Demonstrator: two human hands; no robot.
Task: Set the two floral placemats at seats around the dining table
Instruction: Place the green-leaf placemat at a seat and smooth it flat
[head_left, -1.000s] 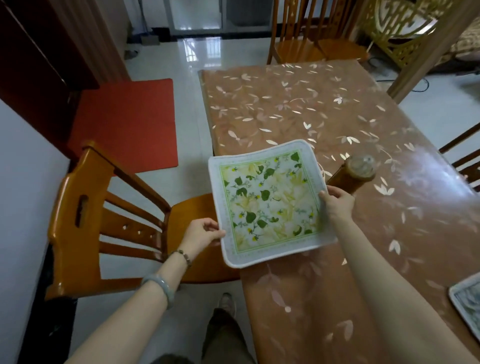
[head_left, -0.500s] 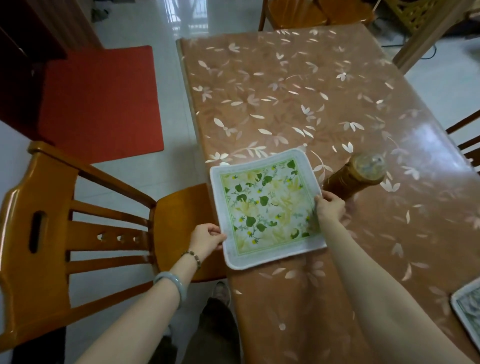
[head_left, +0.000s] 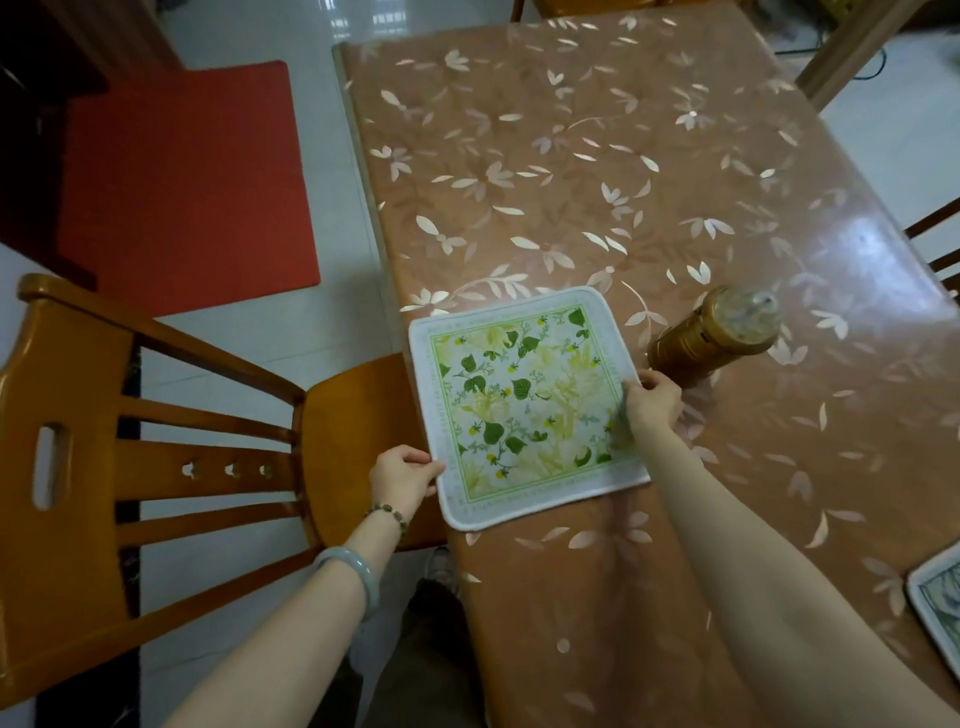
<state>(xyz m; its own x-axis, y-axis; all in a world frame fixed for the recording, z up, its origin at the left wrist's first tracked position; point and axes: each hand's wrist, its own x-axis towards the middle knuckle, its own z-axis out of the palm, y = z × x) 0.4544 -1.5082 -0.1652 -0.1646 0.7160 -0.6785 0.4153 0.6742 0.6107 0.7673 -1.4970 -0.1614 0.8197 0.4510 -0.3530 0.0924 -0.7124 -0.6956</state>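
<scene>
The green flower placemat (head_left: 524, 405) is now lying flat on the table (head_left: 597, 182), not up in the air. Both hands, the left hand (head_left: 405, 475) and right hand (head_left: 652, 402), are still holding its sides.

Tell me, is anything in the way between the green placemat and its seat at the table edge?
Nothing visible. The green placemat already lies on the table before the chair, held by both hands. The brown jar stands beside its right edge, apart.

head-worn view, steeply down over table (head_left: 649, 171)
</scene>
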